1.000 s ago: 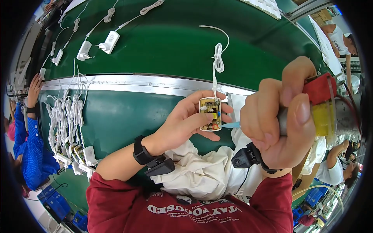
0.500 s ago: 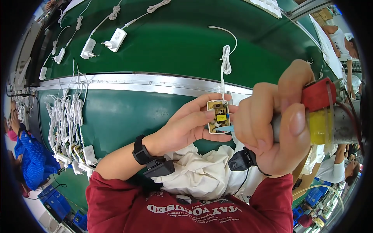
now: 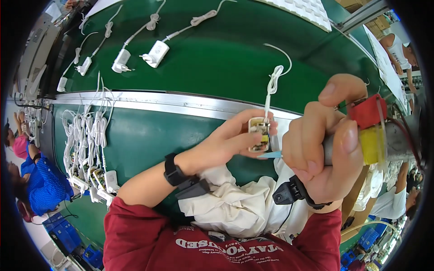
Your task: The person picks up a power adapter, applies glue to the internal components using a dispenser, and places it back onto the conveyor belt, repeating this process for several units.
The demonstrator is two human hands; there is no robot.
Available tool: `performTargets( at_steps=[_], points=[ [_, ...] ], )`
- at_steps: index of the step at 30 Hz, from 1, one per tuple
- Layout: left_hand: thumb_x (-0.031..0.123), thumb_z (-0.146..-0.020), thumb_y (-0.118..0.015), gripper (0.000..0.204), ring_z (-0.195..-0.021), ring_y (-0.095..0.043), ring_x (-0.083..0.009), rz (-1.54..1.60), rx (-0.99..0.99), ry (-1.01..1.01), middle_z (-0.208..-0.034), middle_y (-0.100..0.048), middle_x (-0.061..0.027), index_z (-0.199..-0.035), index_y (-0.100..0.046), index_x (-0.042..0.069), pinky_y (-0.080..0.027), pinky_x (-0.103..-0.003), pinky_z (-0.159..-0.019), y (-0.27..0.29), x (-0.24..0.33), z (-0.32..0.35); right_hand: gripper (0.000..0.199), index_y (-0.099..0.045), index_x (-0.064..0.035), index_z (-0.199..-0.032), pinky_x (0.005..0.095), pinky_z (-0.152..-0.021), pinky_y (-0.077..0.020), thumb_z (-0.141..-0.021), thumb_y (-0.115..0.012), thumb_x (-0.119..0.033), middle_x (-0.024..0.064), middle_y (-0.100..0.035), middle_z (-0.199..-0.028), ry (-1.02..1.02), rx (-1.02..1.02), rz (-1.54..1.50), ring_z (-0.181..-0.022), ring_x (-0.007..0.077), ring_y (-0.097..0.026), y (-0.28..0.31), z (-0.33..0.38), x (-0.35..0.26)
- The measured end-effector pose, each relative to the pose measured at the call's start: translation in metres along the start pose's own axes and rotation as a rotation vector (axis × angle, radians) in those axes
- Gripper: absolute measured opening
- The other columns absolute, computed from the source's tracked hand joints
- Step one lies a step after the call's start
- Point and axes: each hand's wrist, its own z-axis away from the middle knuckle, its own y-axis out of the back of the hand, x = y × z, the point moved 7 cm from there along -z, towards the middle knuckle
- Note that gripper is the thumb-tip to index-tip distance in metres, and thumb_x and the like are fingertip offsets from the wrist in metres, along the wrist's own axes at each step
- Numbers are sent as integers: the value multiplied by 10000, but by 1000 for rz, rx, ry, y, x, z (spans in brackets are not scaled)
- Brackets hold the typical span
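My left hand (image 3: 230,137) grips an opened white plug adapter (image 3: 259,134), thumb across its front. Its bared circuit board shows a yellow part, and a white cable (image 3: 273,83) runs from its far end onto the green surface. In my right hand (image 3: 323,144) is a thick, grey cylindrical tool (image 3: 400,140) with yellow wrapping, a red block (image 3: 368,111) and dark wires. A pale blue pointed tip (image 3: 270,155) projects from that fist, close below the adapter's near end; whether they touch is unclear. My right index finger is raised and bent beside the red block.
Several white plug adapters (image 3: 156,53) with bundled cables lie on the far green surface, beyond a metal rail (image 3: 149,98). A pile of cabled adapters (image 3: 86,140) sits at the left of the near bench. Other people work at both sides, one in blue (image 3: 47,185).
The blue tip has drawn back from over the circuit board to the adapter's near end. My right index finger has lifted off the red block. The far adapters appear further right.
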Motion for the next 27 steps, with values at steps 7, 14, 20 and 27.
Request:
performTargets(
  at_steps=[7,14,20,27],
  points=[
    [104,-789,-622,431,-923,-576,-307,-1436,191,-606,-1062,-526,-159,-1173,-446,17,-510,-351,-736,-17,85,-38,303,-356,-57,-1053,217,-344,-241,-944,-438,-326,-17,-338,-480,36,8,-157,-350,68,-284,-20,15,-37],
    [148,-732,-674,413,-940,-573,-326,-2059,869,-752,-1025,-565,-153,-1073,-484,14,-509,-387,-717,-40,171,27,267,-390,-53,-1001,216,-338,-230,-929,-461,-301,-26,-320,-473,52,55,-185,-350,60,-270,-2,19,-68],
    [160,-781,-651,394,-859,-621,-252,-1891,934,-180,-979,-612,-117,-1109,-491,14,-502,-309,-644,17,182,73,258,-408,-47,-970,214,-334,-221,-925,-463,-295,-31,-312,-473,55,95,-179,-351,52,-260,-12,18,-77],
    [222,-934,-362,397,-952,-606,-168,-287,296,-93,-1047,-614,-123,-1291,-381,49,-448,-188,-516,-27,51,47,223,-434,-21,-963,209,-351,-243,-911,-482,-233,-23,-344,-481,40,176,-242,-364,44,-281,-2,5,-59]
  ],
)
